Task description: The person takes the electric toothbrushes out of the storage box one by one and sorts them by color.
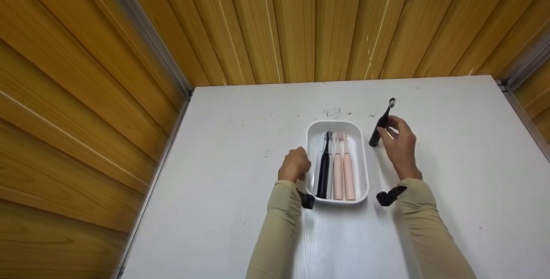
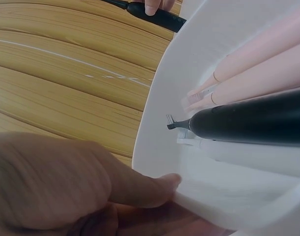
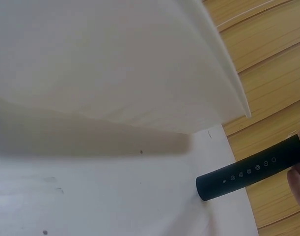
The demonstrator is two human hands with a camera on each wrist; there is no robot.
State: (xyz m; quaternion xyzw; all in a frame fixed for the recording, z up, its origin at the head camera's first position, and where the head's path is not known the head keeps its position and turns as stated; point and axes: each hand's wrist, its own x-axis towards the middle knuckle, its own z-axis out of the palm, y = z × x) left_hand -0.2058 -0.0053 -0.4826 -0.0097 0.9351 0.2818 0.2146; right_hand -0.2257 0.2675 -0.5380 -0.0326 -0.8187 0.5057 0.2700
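Note:
A white tray [image 1: 335,122] lies in front of me with electric toothbrushes side by side in it. Inside are a black toothbrush [image 1: 324,176], two pink toothbrushes [image 1: 349,176] and at least one white toothbrush [image 2: 258,157]. My left hand [image 1: 294,165] grips the tray's left rim, its thumb over the edge and its fingers under the outside. To the right of the tray, my right hand [image 1: 399,143] pinches a second black electric toothbrush [image 1: 378,130] between thumb and fingers. That brush tilts, head up, its base [image 3: 204,189] low near the table; whether it touches is unclear.
The white table [image 1: 232,154] carries small dark marks [image 1: 333,112] behind the tray. Yellow wood-look panels [image 1: 296,25] rise along the back and left. A dark wrist mount [image 1: 391,196] sits on my right sleeve, close to the tray.

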